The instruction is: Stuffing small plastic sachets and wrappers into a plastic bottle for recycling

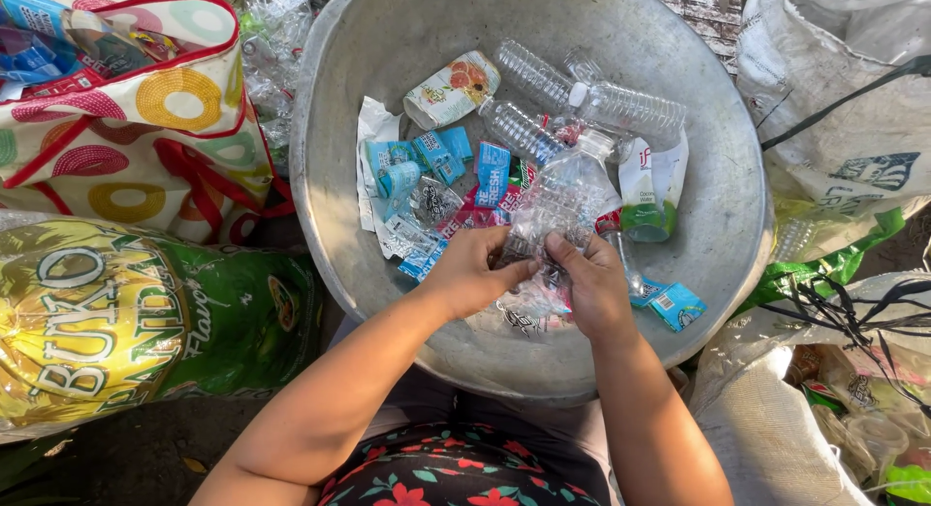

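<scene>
Head view: left hand (472,271) and right hand (592,283) both pinch one crushed clear bottle (567,200) over the metal basin (330,128); torn labels (427,162) lie beyond the grip.

Bare metal along the basin's (388,40) far wall; bottles (582,98) and torn labels (427,166) crowding its middle.
</scene>
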